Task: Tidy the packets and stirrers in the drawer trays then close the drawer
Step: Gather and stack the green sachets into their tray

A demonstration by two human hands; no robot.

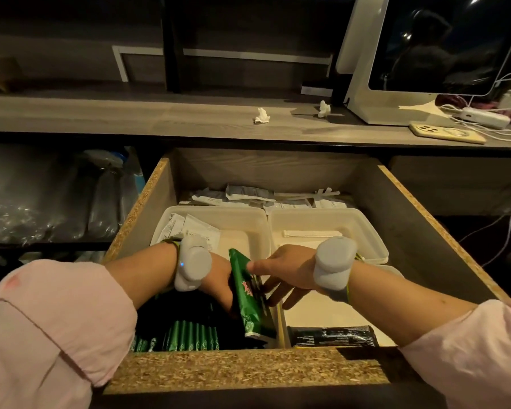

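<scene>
Both hands work at the drawer's near-left corner: the left hand grips the tilted green packet, and the right hand's fingers pinch its top edge. Easing it down squarely beside the green row should keep that row neat. Farther back, white packets and a stirrer lie in separate trays, with loose papers crowding the rear.

In the drawer, packets lie near left, a stirrer far right.
</scene>
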